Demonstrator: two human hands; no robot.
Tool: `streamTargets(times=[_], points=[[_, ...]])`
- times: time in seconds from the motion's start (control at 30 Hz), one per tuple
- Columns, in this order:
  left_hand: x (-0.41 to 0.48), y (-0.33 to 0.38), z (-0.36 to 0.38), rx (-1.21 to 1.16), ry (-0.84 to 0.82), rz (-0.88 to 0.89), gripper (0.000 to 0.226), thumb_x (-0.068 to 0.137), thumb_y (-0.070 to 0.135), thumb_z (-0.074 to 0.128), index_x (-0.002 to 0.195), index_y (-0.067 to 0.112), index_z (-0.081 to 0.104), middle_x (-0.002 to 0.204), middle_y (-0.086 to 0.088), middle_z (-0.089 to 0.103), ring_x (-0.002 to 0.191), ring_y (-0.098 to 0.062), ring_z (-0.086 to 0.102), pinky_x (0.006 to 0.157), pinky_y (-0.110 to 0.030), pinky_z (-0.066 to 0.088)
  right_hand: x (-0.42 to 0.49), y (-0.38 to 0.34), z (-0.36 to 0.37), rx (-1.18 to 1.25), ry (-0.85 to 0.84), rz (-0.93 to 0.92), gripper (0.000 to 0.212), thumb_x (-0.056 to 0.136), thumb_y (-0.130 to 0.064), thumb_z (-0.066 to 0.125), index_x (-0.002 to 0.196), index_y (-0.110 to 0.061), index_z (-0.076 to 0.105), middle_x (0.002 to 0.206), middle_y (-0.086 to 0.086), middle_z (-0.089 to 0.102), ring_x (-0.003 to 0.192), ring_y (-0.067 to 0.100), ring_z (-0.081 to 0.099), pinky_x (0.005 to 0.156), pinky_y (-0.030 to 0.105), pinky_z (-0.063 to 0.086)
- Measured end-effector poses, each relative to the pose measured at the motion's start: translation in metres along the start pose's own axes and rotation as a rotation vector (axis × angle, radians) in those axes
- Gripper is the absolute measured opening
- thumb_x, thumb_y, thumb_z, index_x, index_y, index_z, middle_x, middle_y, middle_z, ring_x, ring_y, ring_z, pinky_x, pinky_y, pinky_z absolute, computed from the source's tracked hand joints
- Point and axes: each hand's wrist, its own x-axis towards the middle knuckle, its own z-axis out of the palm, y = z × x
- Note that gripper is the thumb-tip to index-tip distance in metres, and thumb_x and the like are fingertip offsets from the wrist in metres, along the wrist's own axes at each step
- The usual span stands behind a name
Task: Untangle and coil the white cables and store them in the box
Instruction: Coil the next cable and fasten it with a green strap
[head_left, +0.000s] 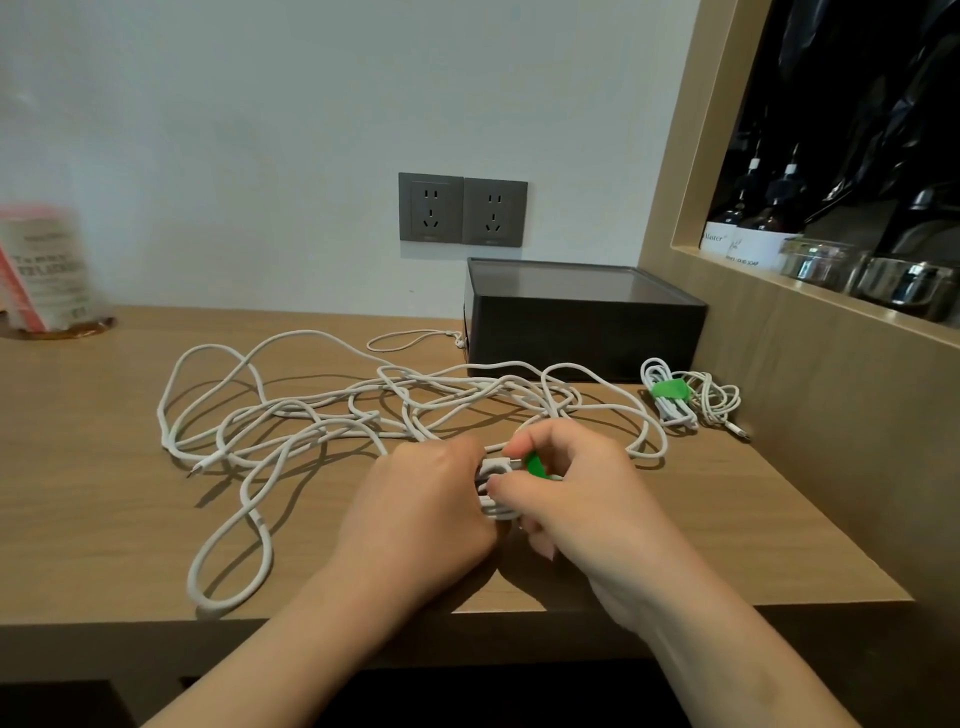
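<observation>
- A blurred pink and white container (44, 270) stands at the far left of the wooden worktop (104, 519), against the wall.
- A loose tangle of white cables (291, 415) sprawls across the worktop from left to centre, one plug end (200, 466) lying free.
- The left hand (426, 504) is curled around a small coil (496, 488) of white cable near the front edge.
- Two grey wall sockets (462, 210) sit above.
- The right hand (576, 488) pinches a green tie (535, 465) at that same coil, fingertips touching the left hand.
- The dark box (582, 327) stands behind, lid shut.
- A coiled cable bundle (680, 397) bound with a green strap (670, 388) lies just right of the box.
- Dark bottles (753, 218) fill a wooden niche at far right.
</observation>
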Motion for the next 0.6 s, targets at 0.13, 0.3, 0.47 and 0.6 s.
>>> streamTargets(times=[0.13,0.3,0.47,0.6], points=[[0.0,0.001,0.0,0.013,0.04,-0.034,0.023,0.084,0.04,0.058,0.087,0.029,0.039,0.085,0.011,0.046,0.08,-0.009,0.043,0.067,-0.02,0.035,0.001,0.0,0.008,0.009,0.035,-0.032,0.018,0.078,-0.008,0.063,0.084,-0.023,0.056,0.072,0.002,0.06,0.053,0.011,0.056,0.041,0.018,0.039],[-0.003,0.0,-0.003,-0.045,0.051,-0.004,0.026,0.084,0.047,0.057,0.103,0.036,0.042,0.09,0.016,0.053,0.079,-0.003,0.046,0.058,-0.016,0.036,0.001,0.002,0.005,0.184,0.077,0.014,0.021,0.078,0.004,0.06,0.081,-0.016,0.06,0.067,0.005,0.059,0.042,0.01,0.05,0.038,0.018,0.037],[-0.007,-0.014,-0.009,-0.24,-0.01,0.01,0.037,0.077,0.034,0.067,0.098,0.043,0.037,0.082,0.021,0.057,0.077,0.0,0.057,0.058,-0.011,0.042,0.005,0.007,-0.003,0.331,0.14,0.031,0.018,0.081,0.007,0.059,0.084,-0.01,0.061,0.075,0.01,0.06,0.041,0.007,0.049,0.037,0.015,0.036],[-0.01,-0.018,-0.012,-0.808,-0.124,-0.042,0.045,0.077,0.009,0.073,0.102,0.04,0.054,0.081,0.009,0.063,0.057,-0.009,0.065,0.05,-0.018,0.05,0.008,0.009,-0.005,0.432,0.193,0.027,0.017,0.083,0.007,0.057,0.083,-0.009,0.061,0.072,0.008,0.059,0.039,0.006,0.046,0.034,0.014,0.034]])
